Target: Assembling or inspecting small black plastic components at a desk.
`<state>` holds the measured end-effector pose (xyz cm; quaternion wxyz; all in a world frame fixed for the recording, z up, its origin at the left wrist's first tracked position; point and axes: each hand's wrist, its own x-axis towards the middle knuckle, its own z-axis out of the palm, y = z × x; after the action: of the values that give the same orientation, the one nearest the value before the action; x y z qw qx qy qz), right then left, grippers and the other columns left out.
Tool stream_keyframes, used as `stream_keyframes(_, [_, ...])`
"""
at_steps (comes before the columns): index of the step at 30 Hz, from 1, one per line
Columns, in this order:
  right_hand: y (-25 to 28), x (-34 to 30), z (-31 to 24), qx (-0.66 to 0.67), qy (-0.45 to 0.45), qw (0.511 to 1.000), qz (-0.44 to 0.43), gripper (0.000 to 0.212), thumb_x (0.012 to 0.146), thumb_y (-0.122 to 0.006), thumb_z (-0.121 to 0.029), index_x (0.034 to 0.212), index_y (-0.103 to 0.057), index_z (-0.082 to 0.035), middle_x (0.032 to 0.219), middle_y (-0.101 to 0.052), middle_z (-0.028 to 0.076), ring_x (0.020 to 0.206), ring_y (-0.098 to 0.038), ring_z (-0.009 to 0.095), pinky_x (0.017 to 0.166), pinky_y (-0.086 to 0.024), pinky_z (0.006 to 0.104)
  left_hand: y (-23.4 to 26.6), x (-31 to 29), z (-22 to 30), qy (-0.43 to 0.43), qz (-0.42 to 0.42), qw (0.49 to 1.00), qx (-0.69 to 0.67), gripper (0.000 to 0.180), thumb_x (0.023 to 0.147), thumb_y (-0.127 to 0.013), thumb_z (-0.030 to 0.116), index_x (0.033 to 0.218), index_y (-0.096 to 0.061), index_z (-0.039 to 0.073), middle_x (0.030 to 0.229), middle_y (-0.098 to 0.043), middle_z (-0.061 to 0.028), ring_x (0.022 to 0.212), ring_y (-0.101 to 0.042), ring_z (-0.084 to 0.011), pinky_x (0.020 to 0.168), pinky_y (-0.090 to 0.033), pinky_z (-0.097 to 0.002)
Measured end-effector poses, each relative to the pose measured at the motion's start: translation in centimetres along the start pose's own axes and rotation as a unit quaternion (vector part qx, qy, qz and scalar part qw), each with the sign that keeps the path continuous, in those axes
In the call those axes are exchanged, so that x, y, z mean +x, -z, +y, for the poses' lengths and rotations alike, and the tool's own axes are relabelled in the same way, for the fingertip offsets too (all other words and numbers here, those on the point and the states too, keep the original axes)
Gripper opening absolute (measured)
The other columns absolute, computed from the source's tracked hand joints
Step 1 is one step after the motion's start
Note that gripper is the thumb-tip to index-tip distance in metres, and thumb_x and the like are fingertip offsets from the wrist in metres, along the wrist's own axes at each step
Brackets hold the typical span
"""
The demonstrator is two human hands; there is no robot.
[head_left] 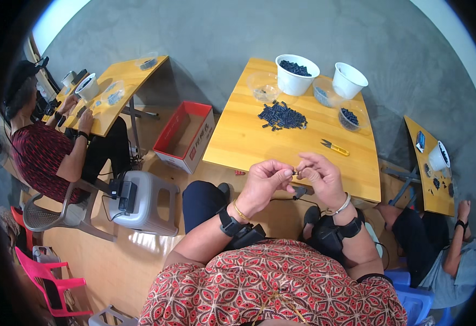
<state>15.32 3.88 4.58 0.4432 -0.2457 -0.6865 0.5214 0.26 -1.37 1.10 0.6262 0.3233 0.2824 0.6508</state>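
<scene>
My left hand (267, 183) and my right hand (321, 178) meet just over the near edge of the yellow wooden table (238, 138). The fingertips of both are pinched together at a tiny piece, too small to name and mostly covered by them. Beyond them on the tabletop lies a loose pile of short dark blue cylindrical pieces (282, 116). Yellow-handled thread snips (334, 147) rest to the right of the pile, apart from my hands.
Along the far side stand a white tub (298, 84) heaped with dark pieces, another white tub (350, 81), and clear bowls, one with dark pieces (349, 118). A red-and-white carton (181, 155) sits on the floor at left. People work at tables on both sides.
</scene>
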Motion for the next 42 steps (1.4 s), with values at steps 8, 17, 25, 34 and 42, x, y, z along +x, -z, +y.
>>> stream_keyframes(8, [1.1, 0.3, -0.4, -0.238, 0.082, 0.966, -0.062, 0.009, 0.077, -0.059, -0.001, 0.086, -0.058, -0.001, 0.069, -0.056, 0.008, 0.062, -0.055, 0.016, 0.056, -0.045, 0.026, 0.3, 0.4, -0.2, -0.02, -0.013, 0.999, 0.035, 0.011, 0.082, -0.058, 0.004, 0.091, -0.059, -0.003, 0.079, -0.06, -0.006, 0.063, -0.058, -0.0108, 0.058, -0.053, -0.0238])
stream_keyframes(17, [1.1, 0.8, 1.9, -0.227, 0.073, 0.971, -0.037, 0.006, 0.075, -0.059, 0.0, 0.08, -0.057, 0.0, 0.072, -0.055, 0.011, 0.063, -0.056, 0.024, 0.057, -0.045, 0.0299, 0.1, 1.9, -0.9, -0.013, 0.017, 0.999, 0.044, 0.014, 0.082, -0.058, 0.004, 0.095, -0.06, -0.001, 0.078, -0.059, -0.0038, 0.065, -0.055, -0.009, 0.059, -0.049, -0.0213])
stream_keyframes(25, [3.2, 2.5, 9.6, -0.321, 0.141, 0.937, -0.006, 0.006, 0.07, -0.057, 0.001, 0.074, -0.056, -0.002, 0.07, -0.053, 0.011, 0.067, -0.052, 0.028, 0.06, -0.043, 0.0354, 3.3, 6.9, -6.0, -0.22, 0.059, 0.889, 0.398, 0.004, 0.074, -0.064, 0.002, 0.078, -0.064, 0.002, 0.071, -0.061, -0.0046, 0.068, -0.057, -0.0141, 0.059, -0.044, -0.0262])
stream_keyframes(34, [4.3, 2.5, 11.5, -0.448, 0.176, 0.877, -0.021, 0.002, 0.067, -0.056, -0.004, 0.068, -0.057, -0.006, 0.069, -0.053, 0.008, 0.07, -0.051, 0.028, 0.065, -0.041, 0.037, 4.3, 8.2, -7.2, -0.259, 0.037, 0.74, 0.62, 0.009, 0.063, -0.068, 0.008, 0.071, -0.063, 0.005, 0.067, -0.058, -0.0085, 0.069, -0.054, -0.0259, 0.07, -0.037, -0.0363])
stream_keyframes(42, [1.3, 7.2, 13.5, -0.171, 0.037, 0.964, 0.201, 0.009, 0.073, -0.05, -0.002, 0.073, -0.059, -0.003, 0.077, -0.06, 0.011, 0.069, -0.054, 0.029, 0.067, -0.043, 0.0393, 4.1, 7.8, -7.2, -0.288, 0.029, 0.719, 0.632, 0.009, 0.062, -0.066, 0.007, 0.069, -0.061, 0.007, 0.068, -0.056, -0.0074, 0.07, -0.053, -0.0254, 0.073, -0.037, -0.036])
